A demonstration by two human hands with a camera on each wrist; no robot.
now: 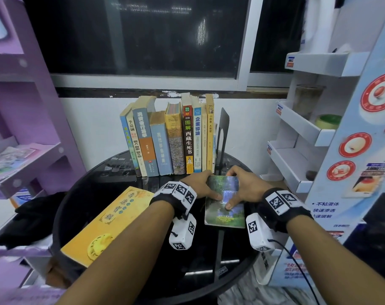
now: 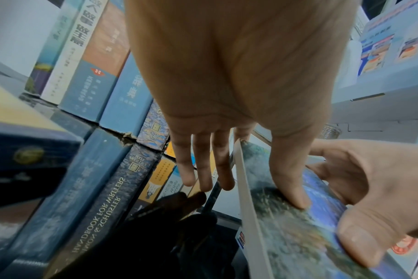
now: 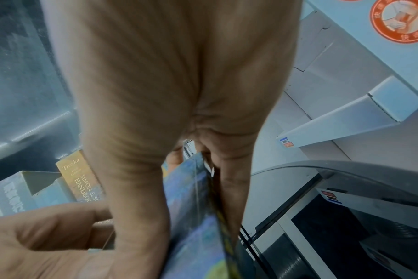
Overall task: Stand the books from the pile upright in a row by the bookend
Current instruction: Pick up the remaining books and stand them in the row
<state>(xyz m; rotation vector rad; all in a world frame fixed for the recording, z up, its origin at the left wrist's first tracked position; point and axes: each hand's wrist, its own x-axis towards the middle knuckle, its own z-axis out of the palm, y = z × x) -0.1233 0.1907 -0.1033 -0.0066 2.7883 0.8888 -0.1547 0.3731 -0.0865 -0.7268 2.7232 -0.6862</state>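
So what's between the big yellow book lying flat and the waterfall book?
The left hand and its forearm. In the head view they cross the dark table between the yellow book and the waterfall book, which both hands hold.

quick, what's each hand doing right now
Left hand: holding the waterfall book by its left edge.
Right hand: holding the same book, thumb on the cover.

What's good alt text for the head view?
Both hands, left hand and right hand, grip a waterfall-cover book over a black round table, before upright books beside a black bookend; a yellow book lies flat.
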